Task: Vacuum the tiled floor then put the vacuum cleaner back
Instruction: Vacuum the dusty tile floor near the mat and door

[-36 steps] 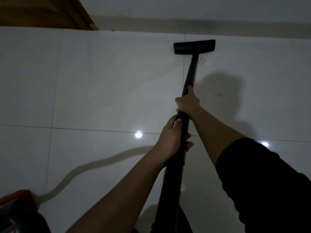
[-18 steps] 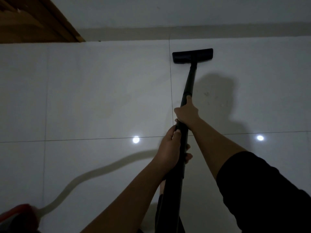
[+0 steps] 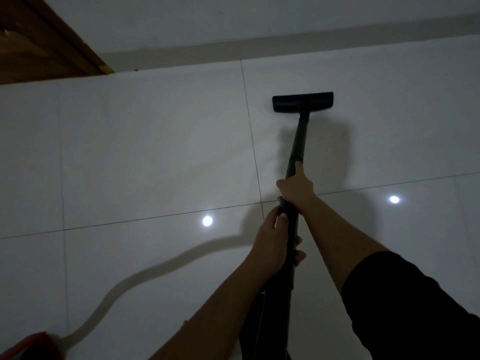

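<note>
the tiled floor (image 3: 145, 157) lies open left and right of the floor nozzle (image 3: 302, 102), with bare tile between it and the wall (image 3: 233, 19) ahead. a wooden door frame (image 3: 52, 45) closes the far left corner. the pale hose (image 3: 145, 274) snakes across the near-left tiles to the red vacuum body (image 3: 31, 346).

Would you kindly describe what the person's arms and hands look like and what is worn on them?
Both hands, left and right, are bare, with no gloves, rings or watch visible. The left forearm is uncovered as far as the frame shows. The right arm wears a black sleeve pushed up, leaving its forearm bare.
</note>
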Action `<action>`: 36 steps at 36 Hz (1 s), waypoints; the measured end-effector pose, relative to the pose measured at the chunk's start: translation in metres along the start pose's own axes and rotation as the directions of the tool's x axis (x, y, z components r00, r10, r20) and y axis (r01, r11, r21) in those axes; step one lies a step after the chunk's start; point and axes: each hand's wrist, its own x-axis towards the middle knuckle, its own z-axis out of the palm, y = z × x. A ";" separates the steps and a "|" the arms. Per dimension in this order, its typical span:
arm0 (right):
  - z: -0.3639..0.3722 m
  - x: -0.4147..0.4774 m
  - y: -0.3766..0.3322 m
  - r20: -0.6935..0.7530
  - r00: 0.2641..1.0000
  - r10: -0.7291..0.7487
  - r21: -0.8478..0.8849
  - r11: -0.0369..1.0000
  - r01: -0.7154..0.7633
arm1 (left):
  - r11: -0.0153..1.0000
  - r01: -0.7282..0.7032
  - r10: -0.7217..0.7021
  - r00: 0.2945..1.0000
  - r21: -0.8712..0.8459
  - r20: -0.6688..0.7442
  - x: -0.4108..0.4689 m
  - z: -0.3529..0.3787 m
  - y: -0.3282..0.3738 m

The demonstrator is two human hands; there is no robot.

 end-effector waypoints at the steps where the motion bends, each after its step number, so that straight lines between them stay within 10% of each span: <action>1: -0.002 -0.001 0.006 -0.007 1.000 0.014 0.010 1.000 -0.014 | 1.000 0.008 -0.008 1.000 0.010 0.009 -0.001 0.003 -0.003; 18: -0.025 -0.020 0.078 -0.101 0.982 0.158 0.305 0.945 -0.120 | 0.943 0.005 -0.054 0.989 0.332 0.138 -0.016 0.029 -0.033; 36: 0.048 -0.044 0.052 -0.022 0.994 0.108 0.276 0.956 -0.098 | 0.947 -0.013 0.003 1.000 0.320 0.030 -0.041 -0.038 -0.043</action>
